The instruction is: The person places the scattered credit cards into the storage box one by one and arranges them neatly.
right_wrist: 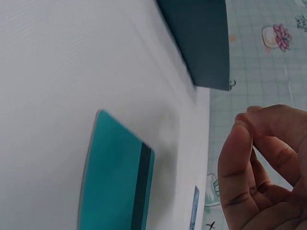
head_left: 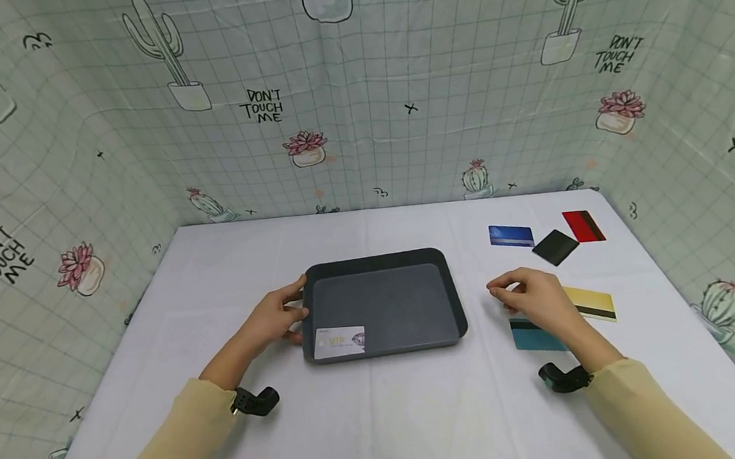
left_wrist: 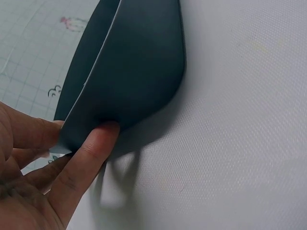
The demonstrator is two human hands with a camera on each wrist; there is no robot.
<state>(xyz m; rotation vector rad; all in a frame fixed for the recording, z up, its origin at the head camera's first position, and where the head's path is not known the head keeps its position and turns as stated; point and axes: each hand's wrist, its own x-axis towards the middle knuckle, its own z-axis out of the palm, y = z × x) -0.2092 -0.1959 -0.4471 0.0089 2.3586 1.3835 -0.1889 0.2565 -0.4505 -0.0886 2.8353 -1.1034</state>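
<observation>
At the left rim of a dark grey tray (head_left: 387, 304), my left hand (head_left: 273, 314) grips the edge. One fingertip (left_wrist: 106, 132) presses on the tray's outer wall (left_wrist: 144, 62) in the left wrist view. A white VIP card (head_left: 331, 343) lies inside the tray's near left corner. My right hand (head_left: 534, 299) is over the table to the right of the tray, thumb and fingertips brought together with nothing seen between them. Below it lies a teal card (head_left: 537, 340) with a dark stripe, partly hidden by the hand. Beside the wrist is a yellow card (head_left: 595, 298) with a black stripe.
Farther back on the right lie a blue card (head_left: 510, 236), a black card (head_left: 556, 247) and a red card (head_left: 582, 226). A white cloth (head_left: 391, 424) covers the table. Patterned fabric (head_left: 380, 68) hangs around its back and sides.
</observation>
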